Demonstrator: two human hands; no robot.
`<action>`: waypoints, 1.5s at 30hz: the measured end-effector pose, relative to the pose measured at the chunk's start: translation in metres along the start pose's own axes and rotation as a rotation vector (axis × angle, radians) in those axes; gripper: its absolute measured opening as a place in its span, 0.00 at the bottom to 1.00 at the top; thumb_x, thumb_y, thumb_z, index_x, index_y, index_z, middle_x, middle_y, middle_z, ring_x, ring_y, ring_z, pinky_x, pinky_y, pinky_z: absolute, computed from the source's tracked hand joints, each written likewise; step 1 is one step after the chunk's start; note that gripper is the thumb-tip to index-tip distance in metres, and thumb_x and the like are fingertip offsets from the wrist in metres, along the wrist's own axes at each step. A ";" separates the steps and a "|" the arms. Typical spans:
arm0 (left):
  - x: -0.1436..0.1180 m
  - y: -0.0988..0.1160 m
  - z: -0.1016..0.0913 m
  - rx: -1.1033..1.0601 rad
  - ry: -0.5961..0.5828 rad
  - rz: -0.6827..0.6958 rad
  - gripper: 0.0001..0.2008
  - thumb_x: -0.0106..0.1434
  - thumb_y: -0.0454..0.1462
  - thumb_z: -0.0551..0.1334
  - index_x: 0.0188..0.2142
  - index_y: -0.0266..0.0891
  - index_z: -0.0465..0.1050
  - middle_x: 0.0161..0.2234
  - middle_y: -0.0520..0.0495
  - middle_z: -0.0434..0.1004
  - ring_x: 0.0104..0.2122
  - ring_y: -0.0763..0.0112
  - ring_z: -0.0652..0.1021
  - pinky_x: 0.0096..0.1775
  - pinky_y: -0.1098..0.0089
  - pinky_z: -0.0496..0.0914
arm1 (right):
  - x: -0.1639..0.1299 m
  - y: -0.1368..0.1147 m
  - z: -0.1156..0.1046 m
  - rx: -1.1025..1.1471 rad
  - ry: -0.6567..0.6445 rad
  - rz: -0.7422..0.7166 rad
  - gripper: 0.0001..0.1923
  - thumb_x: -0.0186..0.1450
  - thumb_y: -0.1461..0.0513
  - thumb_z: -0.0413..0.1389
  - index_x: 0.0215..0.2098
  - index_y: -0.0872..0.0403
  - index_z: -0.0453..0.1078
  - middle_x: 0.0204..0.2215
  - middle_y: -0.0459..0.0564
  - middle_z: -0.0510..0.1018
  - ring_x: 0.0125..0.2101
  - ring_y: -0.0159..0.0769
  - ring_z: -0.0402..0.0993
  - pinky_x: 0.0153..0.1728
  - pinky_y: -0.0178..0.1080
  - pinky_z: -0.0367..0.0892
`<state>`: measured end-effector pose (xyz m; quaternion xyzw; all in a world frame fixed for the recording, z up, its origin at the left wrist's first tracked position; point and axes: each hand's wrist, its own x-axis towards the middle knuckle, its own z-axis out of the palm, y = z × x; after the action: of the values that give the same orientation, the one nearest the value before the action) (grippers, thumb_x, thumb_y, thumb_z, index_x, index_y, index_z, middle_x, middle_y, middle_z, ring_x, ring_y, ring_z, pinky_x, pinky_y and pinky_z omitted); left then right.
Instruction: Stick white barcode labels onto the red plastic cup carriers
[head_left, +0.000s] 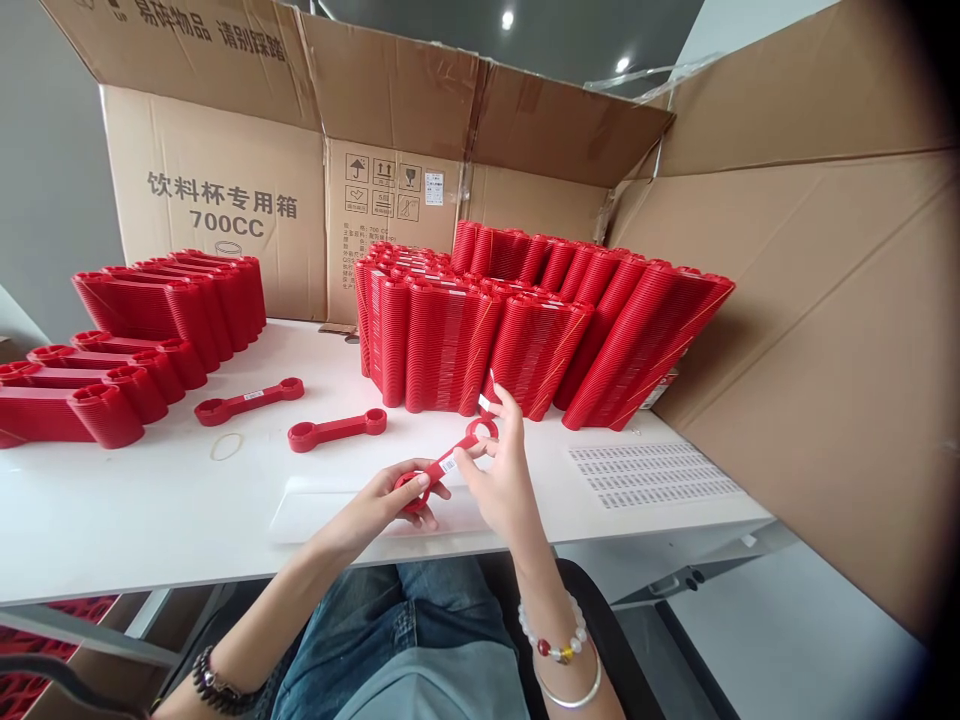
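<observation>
Two loose bars (337,430) lie left, one held bar (434,472) near centre: left hand (388,496) clasping its left end, right hand (507,478) touching its right; whether gripping, I can't tell.

**Where Things Lie on Our Desk (150,530)**

We have left stacks (202,315) at one side; the right stacks (487,340) start at our middle. One loose bar (250,401) lies beside the left stacks; a second bar (337,430) lies further right, nearer us. A third bar (444,467) is in front, above the plastic sheet (307,515). Stickers (652,473) lie before the right stacks. Cardboard (289,268) stands behind and right.
</observation>
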<state>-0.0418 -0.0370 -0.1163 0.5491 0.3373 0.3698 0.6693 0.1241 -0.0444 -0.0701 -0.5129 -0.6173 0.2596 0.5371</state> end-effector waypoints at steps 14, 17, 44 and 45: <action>-0.001 0.001 0.001 -0.002 0.006 -0.008 0.24 0.64 0.53 0.60 0.47 0.36 0.70 0.44 0.39 0.78 0.28 0.71 0.79 0.35 0.68 0.70 | 0.001 0.001 0.003 0.017 0.026 -0.004 0.36 0.60 0.66 0.55 0.64 0.44 0.50 0.62 0.57 0.59 0.46 0.38 0.74 0.56 0.52 0.68; 0.000 0.001 0.001 -0.007 0.001 -0.002 0.24 0.64 0.53 0.60 0.47 0.35 0.70 0.45 0.39 0.78 0.28 0.72 0.79 0.35 0.68 0.70 | 0.001 0.000 0.005 0.010 0.029 -0.014 0.35 0.60 0.67 0.54 0.63 0.45 0.51 0.62 0.57 0.58 0.42 0.35 0.75 0.57 0.51 0.67; -0.011 0.007 0.005 -0.002 -0.042 0.077 0.18 0.68 0.50 0.57 0.44 0.37 0.70 0.39 0.47 0.73 0.26 0.75 0.75 0.32 0.70 0.66 | 0.002 0.012 0.019 -0.394 0.236 -0.428 0.43 0.63 0.65 0.60 0.69 0.43 0.42 0.64 0.62 0.57 0.60 0.54 0.62 0.56 0.63 0.63; -0.011 0.008 0.005 -0.002 -0.046 0.081 0.18 0.69 0.50 0.57 0.44 0.37 0.70 0.39 0.47 0.73 0.26 0.75 0.76 0.32 0.70 0.66 | 0.006 0.013 0.016 -0.362 0.241 -0.402 0.43 0.63 0.65 0.60 0.69 0.44 0.42 0.63 0.62 0.57 0.59 0.53 0.65 0.55 0.61 0.65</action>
<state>-0.0438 -0.0481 -0.1070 0.5699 0.2988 0.3842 0.6620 0.1147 -0.0309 -0.0835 -0.4951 -0.6746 -0.0292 0.5468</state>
